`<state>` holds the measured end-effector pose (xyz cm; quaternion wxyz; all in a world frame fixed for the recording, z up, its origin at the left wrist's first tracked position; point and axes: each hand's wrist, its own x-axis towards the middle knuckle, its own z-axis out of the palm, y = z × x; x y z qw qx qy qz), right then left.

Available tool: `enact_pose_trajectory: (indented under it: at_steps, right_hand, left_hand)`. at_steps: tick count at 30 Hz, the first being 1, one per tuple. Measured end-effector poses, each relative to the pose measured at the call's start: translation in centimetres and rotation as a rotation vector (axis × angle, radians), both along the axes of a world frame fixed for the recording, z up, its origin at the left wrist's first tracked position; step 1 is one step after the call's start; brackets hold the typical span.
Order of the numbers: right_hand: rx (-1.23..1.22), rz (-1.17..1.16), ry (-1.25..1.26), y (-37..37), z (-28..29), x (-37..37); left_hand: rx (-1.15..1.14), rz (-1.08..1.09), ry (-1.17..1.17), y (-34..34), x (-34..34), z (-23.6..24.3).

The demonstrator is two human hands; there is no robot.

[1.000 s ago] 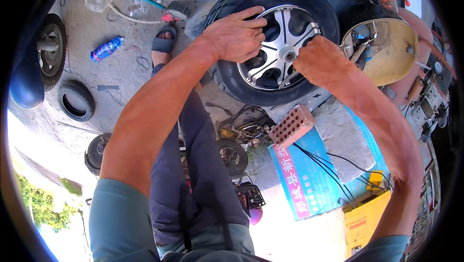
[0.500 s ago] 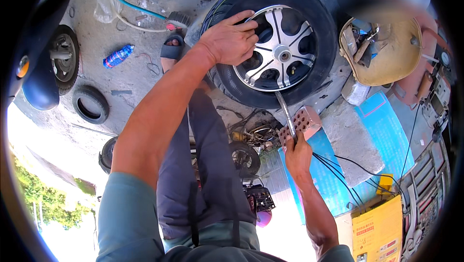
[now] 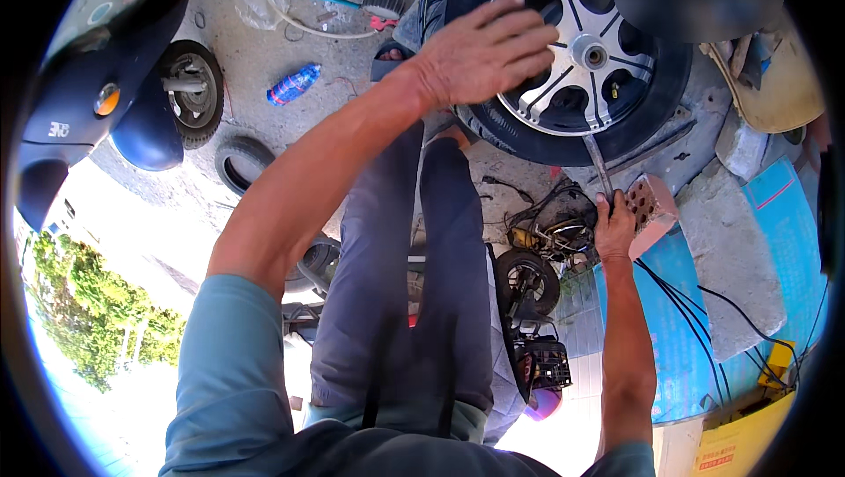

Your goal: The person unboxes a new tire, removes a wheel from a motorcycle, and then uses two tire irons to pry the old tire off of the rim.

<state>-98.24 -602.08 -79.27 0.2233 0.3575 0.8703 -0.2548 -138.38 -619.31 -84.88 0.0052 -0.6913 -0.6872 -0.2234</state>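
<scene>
A large black tyre (image 3: 656, 116) with a silver spoked rim (image 3: 570, 118) lies on its side at the upper right. My right hand (image 3: 615, 229) is closed round a metal tyre lever (image 3: 599, 165), whose far end meets the rim's near edge under the tyre's inner lip. My left hand (image 3: 487, 53) reaches over the wheel's left side. Its fingers are stretched out and apart, above the rim's left part, with nothing in them. Whether that palm touches the tyre, I cannot tell.
A red holed brick (image 3: 655, 213) sits beside my right hand, with a concrete slab (image 3: 738, 279) and blue board (image 3: 797, 213) further right. Black cables (image 3: 691, 327) cross the board. At left are a blue bottle (image 3: 293, 84), a small tyre (image 3: 241, 165) and a scooter wheel (image 3: 192, 94).
My left hand has shifted from the rim's left edge toward the hub, its fingers straightening. My right hand keeps its grip on the lever. The whole view has swung, moving the scene rightward and up.
</scene>
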Motion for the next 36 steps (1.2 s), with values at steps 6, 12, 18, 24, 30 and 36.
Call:
enact_pose_trajectory:
  at_steps: [6,12,18,24,30,36]
  right_hand:
    - [-0.046,-0.048,-0.034,-0.2,1.1,-1.3]
    - [-0.051,-0.26,0.002,-3.5,3.5,-2.4]
    - [-0.362,-0.881,0.085,-19.8,5.6,-4.6]
    - [-0.62,-1.227,0.042,-23.8,5.4,-11.2]
    - [-0.539,-1.065,0.155,-24.4,2.8,-10.1]
    - [-0.464,-0.808,0.035,-22.0,2.7,-10.1]
  left_hand:
    - [-0.284,0.117,-0.267,-1.1,8.2,1.3]
    - [-0.337,0.037,-0.25,-0.4,6.7,0.0]
    - [-0.313,-0.328,-0.262,0.6,1.1,-0.6]
    - [0.034,0.117,-0.176,2.9,-3.1,-0.2]
    - [-0.194,1.213,-0.401,-1.7,1.6,-2.7]
    - [-0.12,1.187,-0.311,-0.6,2.3,-2.8]
